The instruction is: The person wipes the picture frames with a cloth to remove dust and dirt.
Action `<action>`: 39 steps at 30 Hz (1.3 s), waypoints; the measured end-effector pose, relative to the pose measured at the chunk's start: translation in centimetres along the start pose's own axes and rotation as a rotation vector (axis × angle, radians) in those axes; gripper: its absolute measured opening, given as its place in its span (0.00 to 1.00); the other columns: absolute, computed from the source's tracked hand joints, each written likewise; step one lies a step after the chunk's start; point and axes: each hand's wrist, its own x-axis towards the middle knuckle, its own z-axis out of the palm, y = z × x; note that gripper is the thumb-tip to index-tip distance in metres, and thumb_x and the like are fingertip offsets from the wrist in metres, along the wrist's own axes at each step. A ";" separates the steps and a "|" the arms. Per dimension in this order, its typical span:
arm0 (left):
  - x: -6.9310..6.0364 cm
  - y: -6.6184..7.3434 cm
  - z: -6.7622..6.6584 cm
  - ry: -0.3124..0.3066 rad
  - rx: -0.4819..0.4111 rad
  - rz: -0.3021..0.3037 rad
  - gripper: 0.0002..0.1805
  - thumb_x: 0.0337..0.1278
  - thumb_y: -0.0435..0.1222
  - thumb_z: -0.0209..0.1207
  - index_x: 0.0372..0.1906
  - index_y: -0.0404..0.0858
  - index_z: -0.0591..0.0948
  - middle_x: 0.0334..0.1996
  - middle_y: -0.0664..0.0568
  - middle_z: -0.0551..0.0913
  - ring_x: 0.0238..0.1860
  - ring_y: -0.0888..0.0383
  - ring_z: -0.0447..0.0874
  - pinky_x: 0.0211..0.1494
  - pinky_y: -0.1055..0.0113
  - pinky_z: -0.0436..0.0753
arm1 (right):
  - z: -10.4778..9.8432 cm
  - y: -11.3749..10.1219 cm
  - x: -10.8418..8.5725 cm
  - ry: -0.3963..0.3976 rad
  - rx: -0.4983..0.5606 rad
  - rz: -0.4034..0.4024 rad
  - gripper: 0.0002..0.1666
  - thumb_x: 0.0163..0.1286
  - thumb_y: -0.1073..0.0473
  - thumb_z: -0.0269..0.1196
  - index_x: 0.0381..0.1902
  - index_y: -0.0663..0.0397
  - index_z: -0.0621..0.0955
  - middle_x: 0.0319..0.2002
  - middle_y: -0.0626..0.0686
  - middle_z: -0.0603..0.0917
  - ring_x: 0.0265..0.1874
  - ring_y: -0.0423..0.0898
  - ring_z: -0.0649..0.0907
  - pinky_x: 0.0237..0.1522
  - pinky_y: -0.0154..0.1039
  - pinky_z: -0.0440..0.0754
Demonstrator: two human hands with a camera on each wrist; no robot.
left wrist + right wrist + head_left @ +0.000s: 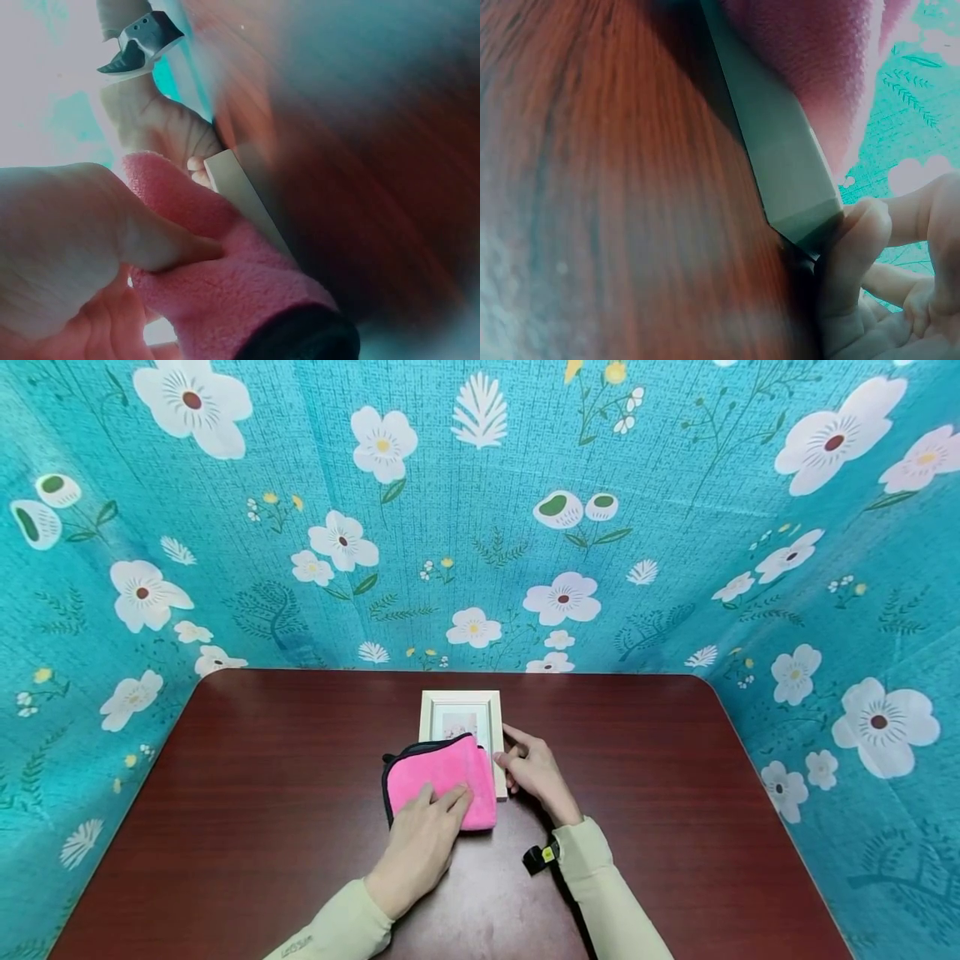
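Observation:
A pink cloth with dark edging lies folded over the lower part of a pale picture frame. My left hand holds the cloth from above; in the left wrist view, its thumb presses a crease into the fabric. At the frame's right side, my right hand grips the border with thumb and fingers. The right wrist view shows the thumb on a corner of the frame, beside the hanging cloth. The cloth hides the frame's lower left part.
The dark red-brown tabletop extends around the hands. A blue flowered fabric stands behind it and along both sides. On my right wrist is a black strapped device, also visible in the left wrist view.

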 end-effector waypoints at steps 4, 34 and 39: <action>-0.3 -0.2 -0.2 -0.011 0.012 -0.006 0.33 0.47 0.30 0.74 0.64 0.42 0.85 0.61 0.54 0.88 0.37 0.50 0.80 0.30 0.63 0.79 | 0.0 0.2 0.0 -0.005 -0.003 -0.002 0.38 0.71 0.64 0.67 0.78 0.44 0.75 0.21 0.51 0.79 0.13 0.43 0.78 0.19 0.37 0.80; -2.5 -2.7 -0.7 -0.014 0.062 -0.071 0.36 0.42 0.27 0.72 0.65 0.42 0.85 0.63 0.54 0.87 0.36 0.50 0.77 0.29 0.65 0.74 | -0.2 0.2 0.0 0.007 -0.040 -0.017 0.38 0.72 0.61 0.67 0.79 0.45 0.74 0.20 0.51 0.80 0.13 0.45 0.78 0.19 0.39 0.79; -3.2 -3.7 -0.7 0.051 -0.035 -0.080 0.32 0.45 0.26 0.67 0.63 0.41 0.87 0.60 0.53 0.89 0.39 0.49 0.80 0.35 0.60 0.79 | 0.0 0.2 -0.1 0.012 -0.085 -0.023 0.37 0.73 0.61 0.66 0.79 0.46 0.74 0.21 0.52 0.81 0.14 0.46 0.79 0.19 0.40 0.81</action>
